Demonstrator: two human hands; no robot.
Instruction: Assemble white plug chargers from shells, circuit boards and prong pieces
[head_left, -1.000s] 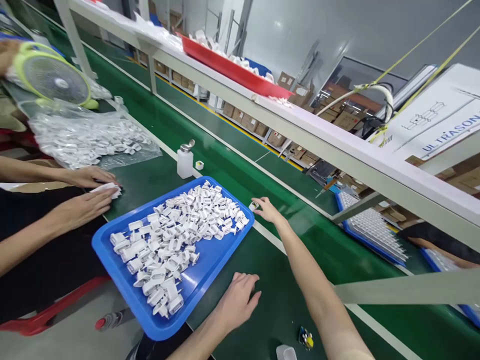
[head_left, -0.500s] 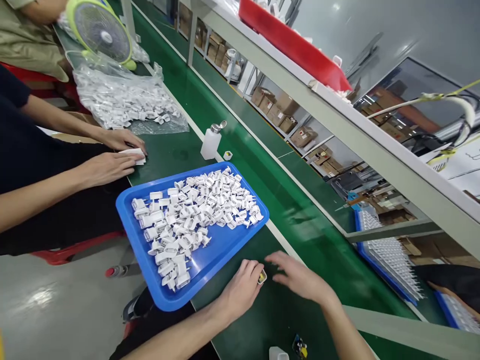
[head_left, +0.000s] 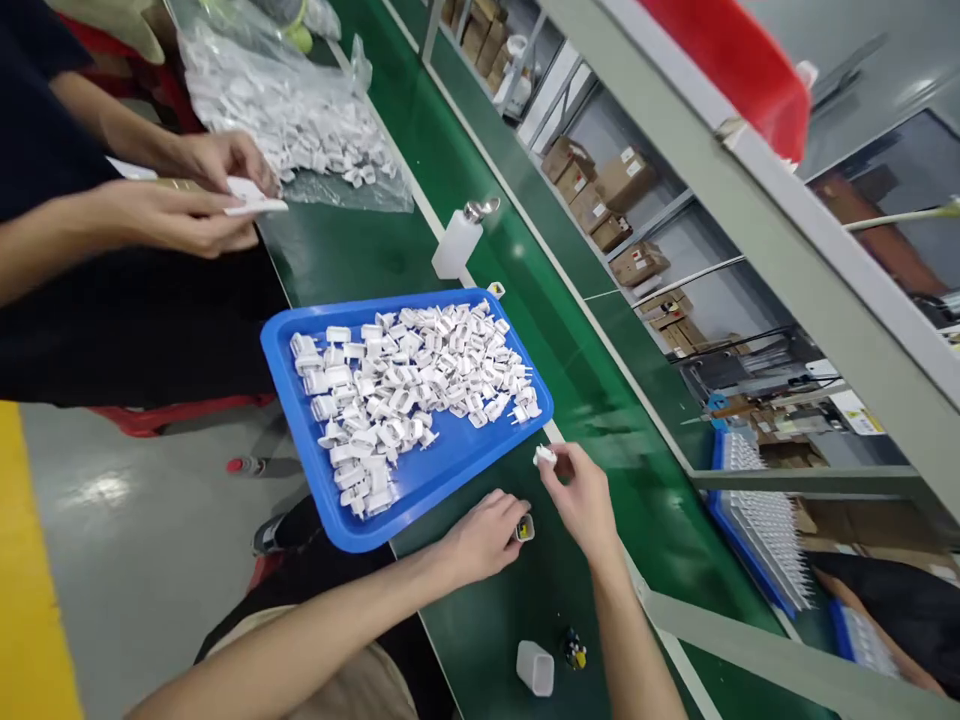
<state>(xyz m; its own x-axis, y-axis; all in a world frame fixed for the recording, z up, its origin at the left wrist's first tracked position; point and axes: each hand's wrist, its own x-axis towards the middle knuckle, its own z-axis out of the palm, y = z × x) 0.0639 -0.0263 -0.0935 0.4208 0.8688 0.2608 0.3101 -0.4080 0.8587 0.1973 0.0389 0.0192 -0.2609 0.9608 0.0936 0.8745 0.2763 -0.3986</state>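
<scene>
My left hand point(head_left: 481, 538) rests on the green table by the tray's near corner, fingers pinched on a small part with a yellow and white face point(head_left: 525, 528). My right hand point(head_left: 581, 497) hovers just right of it and pinches a small white plug part point(head_left: 545, 457) at its fingertips. The blue tray point(head_left: 442, 480) lies to the left, heaped with several white plug parts point(head_left: 409, 385).
A co-worker's hands point(head_left: 196, 200) at the upper left hold a white card. A clear bag of white parts point(head_left: 292, 115), a white pump bottle point(head_left: 457, 240), a small white cup point(head_left: 536, 667) and a dark yellow-tipped piece point(head_left: 574, 650) lie on the table. A red tray point(head_left: 739, 55) sits on the shelf.
My right hand drew back from the far side of the tray toward my left hand and now pinches a white part. The left hand closed on the small yellow-faced part. The view tilted down.
</scene>
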